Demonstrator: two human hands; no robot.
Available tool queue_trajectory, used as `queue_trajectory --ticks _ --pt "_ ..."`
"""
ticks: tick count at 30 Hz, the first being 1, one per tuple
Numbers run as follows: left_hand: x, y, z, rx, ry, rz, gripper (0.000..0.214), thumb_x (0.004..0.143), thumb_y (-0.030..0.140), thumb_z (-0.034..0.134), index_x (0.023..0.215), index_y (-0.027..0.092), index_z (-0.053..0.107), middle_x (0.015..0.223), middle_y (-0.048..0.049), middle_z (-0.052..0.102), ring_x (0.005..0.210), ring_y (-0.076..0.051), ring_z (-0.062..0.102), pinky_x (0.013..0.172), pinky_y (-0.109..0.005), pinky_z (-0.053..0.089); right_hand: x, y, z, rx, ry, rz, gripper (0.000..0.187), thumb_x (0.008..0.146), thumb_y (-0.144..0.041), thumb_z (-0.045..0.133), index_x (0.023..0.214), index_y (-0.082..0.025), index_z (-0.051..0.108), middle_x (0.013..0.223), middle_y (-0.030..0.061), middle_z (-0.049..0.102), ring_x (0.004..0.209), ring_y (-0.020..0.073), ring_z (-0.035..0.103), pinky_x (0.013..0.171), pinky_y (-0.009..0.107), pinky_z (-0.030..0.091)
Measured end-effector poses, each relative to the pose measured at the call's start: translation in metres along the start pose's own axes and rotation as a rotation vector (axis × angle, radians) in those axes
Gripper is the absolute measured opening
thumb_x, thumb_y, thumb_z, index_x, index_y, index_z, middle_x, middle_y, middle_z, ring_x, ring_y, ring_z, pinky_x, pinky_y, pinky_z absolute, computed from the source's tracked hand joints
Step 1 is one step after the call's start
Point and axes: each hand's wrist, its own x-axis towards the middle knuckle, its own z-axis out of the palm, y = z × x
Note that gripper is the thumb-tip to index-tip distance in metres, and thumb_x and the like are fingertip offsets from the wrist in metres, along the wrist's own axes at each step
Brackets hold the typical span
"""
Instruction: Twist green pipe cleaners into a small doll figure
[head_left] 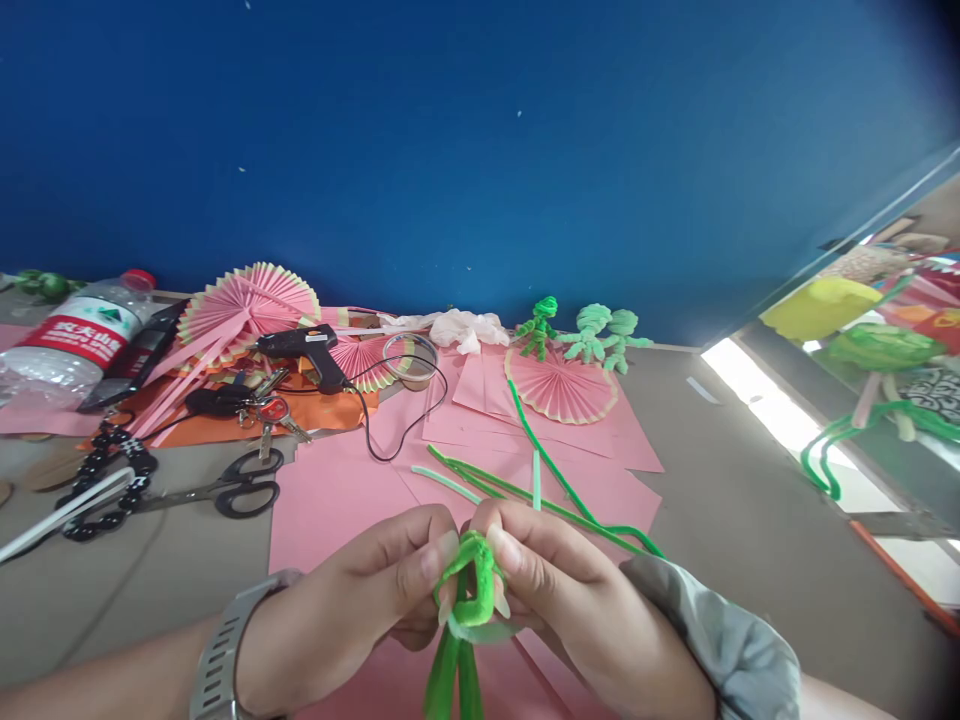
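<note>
Clock centred on the hands. Blue panel [450,150] fills the bg at 12. Grey counter [735,540] runs all round, pink paper [352,490] on it under the work.

L hand [352,610] & R hand [592,600] close together, thumbs & fingers pinching opp. sides of the same fuzzy piece.

Bottle [82,335] at 10, pleated fan [251,310] betw. 10 & 11, 2nd fan [566,385] at 1. Scissors [225,490] betw. 9 & 10, glue gun [319,350] approx. 11, neither in use.

Done, by the look of it: dark green figure [538,325] + two paler ones [592,335], all approx. 1, heads & limbs formed.

Loose strands [555,468], 12 to 2, look unworked.

In-hand piece, dead centre: green loop [485,585] bent into shape, tails [442,680] hanging twd 6, prob. unshaped; seems an early stage, no limbs visible. Pale strip [487,632] crosses just below; can't tell if attached.
</note>
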Motion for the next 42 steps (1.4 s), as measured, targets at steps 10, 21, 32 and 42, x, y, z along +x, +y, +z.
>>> queue_trajectory --ticks 10,21,32,42 --pt "-0.001 0.001 0.006 -0.076 0.172 0.051 0.025 0.088 0.038 0.043 0.076 0.019 0.054 0.064 0.0045 0.038 0.056 -0.007 0.031 0.060 -0.019 0.033 0.003 0.004 0.000 0.034 0.010 -0.028 0.030 0.085 -0.041 0.051 0.071 -0.016 0.046 0.061 -0.0042 0.037 0.055 0.0079 0.030 0.052 0.023 0.025" --pt "-0.001 0.002 0.000 0.219 0.222 0.017 0.032 0.088 0.042 0.039 0.068 0.018 0.043 0.063 0.0048 0.030 0.056 -0.009 0.023 0.051 -0.022 0.023 0.005 0.000 -0.006 -0.343 -0.034 0.060 0.033 0.088 -0.046 0.042 0.072 -0.017 0.046 0.063 -0.0039 0.036 0.056 0.0084 0.032 0.052 0.022 0.027" --pt "-0.003 0.002 0.007 0.494 0.202 0.110 0.027 0.082 0.033 0.054 0.067 0.019 0.036 0.065 0.0056 0.031 0.059 -0.008 0.028 0.053 -0.020 0.028 0.002 0.003 -0.006 -0.350 -0.051 0.065 0.031 0.089 -0.045 0.041 0.076 -0.017 0.047 0.065 -0.0035 0.035 0.057 0.0085 0.031 0.051 0.021 0.027" --pt "0.000 -0.004 -0.005 0.446 0.257 0.176 0.013 0.075 0.026 0.063 0.077 0.018 0.053 0.066 0.0043 0.036 0.061 -0.009 0.032 0.055 -0.021 0.029 0.003 0.003 -0.008 -0.385 0.042 -0.034 0.029 0.089 -0.041 0.043 0.078 -0.016 0.051 0.067 -0.0022 0.040 0.056 0.0085 0.031 0.050 0.022 0.028"
